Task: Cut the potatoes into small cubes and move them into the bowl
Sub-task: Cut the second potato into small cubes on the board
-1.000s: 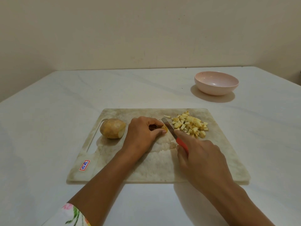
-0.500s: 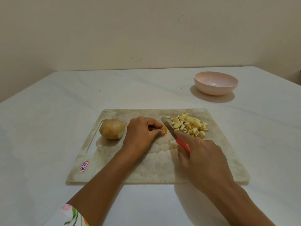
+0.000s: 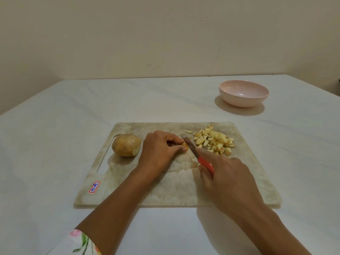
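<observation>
I hold the last stub of potato (image 3: 184, 145) down on the cutting board (image 3: 165, 190) with my left hand (image 3: 160, 150) — fingers and thumb curled round it, tips tucked back so the blade has a face to run along without meeting skin. My right hand (image 3: 226, 177) grips the red handle of the knife (image 3: 196, 153), forefinger stretched along the top for steering. The blade stands just right of the stub, but I cannot tell whether it touches. I judge these the final cuts on this piece.

The heap of cubes (image 3: 214, 141) lies at the board's far right corner, pushed aside so the middle serves for cutting. A second potato (image 3: 126, 145), one end sliced off, waits near the board's left edge by the handle slot, out of the knife's path. The bowl (image 3: 242, 103) sits on the table (image 3: 55, 126) beyond the board's far right corner, well apart, with nothing in it that I can see — on the heap's side, handy for moving the cubes across.
</observation>
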